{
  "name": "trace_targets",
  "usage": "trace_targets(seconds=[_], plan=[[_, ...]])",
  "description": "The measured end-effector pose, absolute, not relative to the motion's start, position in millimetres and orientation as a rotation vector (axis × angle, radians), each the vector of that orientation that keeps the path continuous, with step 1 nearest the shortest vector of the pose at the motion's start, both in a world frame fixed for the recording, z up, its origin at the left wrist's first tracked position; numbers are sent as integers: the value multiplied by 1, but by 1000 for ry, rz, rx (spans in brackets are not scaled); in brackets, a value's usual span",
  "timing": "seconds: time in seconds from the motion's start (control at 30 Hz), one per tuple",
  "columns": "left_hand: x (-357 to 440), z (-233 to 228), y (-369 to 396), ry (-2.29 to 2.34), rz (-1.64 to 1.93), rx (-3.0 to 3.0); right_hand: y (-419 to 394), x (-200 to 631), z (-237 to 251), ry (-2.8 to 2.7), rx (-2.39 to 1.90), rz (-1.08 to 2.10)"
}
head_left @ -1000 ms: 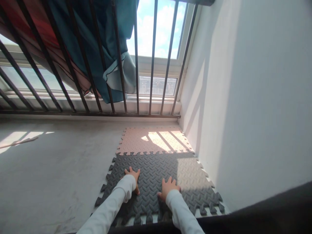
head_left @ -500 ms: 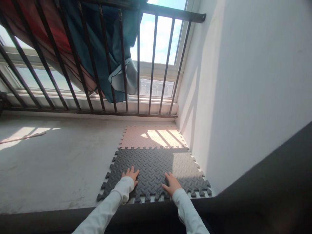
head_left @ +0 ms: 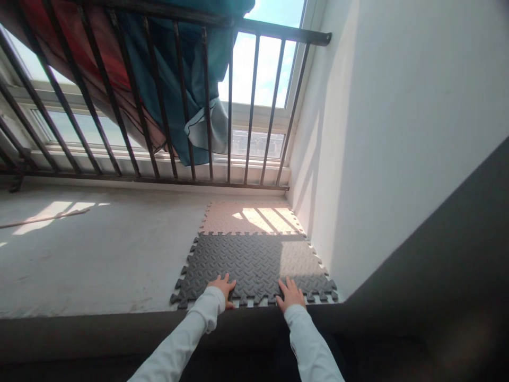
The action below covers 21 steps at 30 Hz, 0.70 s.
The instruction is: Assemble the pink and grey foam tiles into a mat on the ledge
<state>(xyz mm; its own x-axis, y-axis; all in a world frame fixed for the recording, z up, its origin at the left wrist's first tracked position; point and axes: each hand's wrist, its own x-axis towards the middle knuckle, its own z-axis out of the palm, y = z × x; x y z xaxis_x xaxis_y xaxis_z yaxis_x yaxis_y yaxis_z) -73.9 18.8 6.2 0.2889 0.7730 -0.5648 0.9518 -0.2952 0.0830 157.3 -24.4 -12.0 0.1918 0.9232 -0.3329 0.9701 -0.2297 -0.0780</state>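
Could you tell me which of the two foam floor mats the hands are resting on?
The dark grey foam mat, nearer the person. Both the left hand and right hand lie flat on its near edge; the pink foam mat beyond is untouched.

Dark grey foam mat (head_left: 246,262), flat

Both arms extended fwd, white sleeves — left hand (head_left: 223,287) & right hand (head_left: 290,294) palms down, fingers spread flat.

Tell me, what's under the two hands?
Both hands, the left hand and right hand, lie flat on the dark grey foam mat. The mat lies on the concrete floor. The floor beneath the mat is covered, so it cannot be seen.
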Motion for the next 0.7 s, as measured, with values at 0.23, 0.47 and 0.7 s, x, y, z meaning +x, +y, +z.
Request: trace_targets(seconds=[0.23, 0.47, 0.7], plan=[[-71, 7, 20, 1536, -669, 2178, -41, 155, -12, 1874, 2250, -508], [-63, 12, 11, 1610, -707, 2257, -57, 154, -11, 1876, 2186, -591], [-63, 15, -8, 1641, -665, 2340, -59, 148, 8, 1825, 2118, -620]])
